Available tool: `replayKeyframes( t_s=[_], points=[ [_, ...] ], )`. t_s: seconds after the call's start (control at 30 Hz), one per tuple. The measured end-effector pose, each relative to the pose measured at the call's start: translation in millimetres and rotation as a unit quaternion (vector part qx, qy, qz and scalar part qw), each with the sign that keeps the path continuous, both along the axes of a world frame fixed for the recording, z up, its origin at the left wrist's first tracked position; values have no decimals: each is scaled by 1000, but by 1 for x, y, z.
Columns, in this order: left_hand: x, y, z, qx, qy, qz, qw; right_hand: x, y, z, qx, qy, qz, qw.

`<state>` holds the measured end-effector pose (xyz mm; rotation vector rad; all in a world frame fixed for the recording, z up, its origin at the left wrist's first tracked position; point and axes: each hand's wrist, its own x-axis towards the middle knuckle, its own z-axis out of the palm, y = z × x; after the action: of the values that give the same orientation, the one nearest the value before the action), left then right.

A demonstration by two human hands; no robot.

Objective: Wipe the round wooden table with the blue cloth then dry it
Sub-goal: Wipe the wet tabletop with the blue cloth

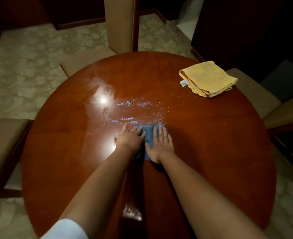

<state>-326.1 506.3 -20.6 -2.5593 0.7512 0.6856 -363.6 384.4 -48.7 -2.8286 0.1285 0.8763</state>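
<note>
Most of the blue cloth (148, 135) is buried under my hands, only the middle strip and a corner show. It sits mid-table, a bit toward me. Left hand (129, 138) and right hand (160, 144) both lie flat on it, fingers straight and spread, pressing down. The round wooden table (211, 135) is glossy with wet streaks and lamp glare just past the cloth. A folded yellow cloth (208, 78) sits far right. Chairs (2, 149) ring the table, partly cut off; the room beyond is too dark to read.
</note>
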Motion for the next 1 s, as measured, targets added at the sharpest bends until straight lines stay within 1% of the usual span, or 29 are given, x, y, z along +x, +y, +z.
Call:
replayKeyframes(
  t_s=[0.1, 0.2, 0.43, 0.57, 0.7, 0.87, 1.0],
  points=[
    [7, 0, -6, 20, -16, -7, 1000, 10, -2, -1, -2, 4, 12, 1000],
    [-6, -2, 0, 20, -25, -10, 999, 2, -3, -1, -3, -5, 18, 1000],
    [-81, 3, 15, 16, -20, -32, 999, -72, 6, 3, -19, -8, 19, 1000],
    [-121, 24, 16, 9, 5, 6, 1000, -110, 28, 5, -20, -12, 27, 999],
    [-147, 52, 15, 1, 11, 52, 999, -133, 59, 6, -12, -22, 39, 999],
    [-154, 75, 15, -2, 17, 65, 998, -138, 80, 4, -9, -28, 37, 999],
    [-136, 76, 13, -12, 25, 61, 998, -128, 84, 3, 4, -26, 2, 1000]
  ],
)
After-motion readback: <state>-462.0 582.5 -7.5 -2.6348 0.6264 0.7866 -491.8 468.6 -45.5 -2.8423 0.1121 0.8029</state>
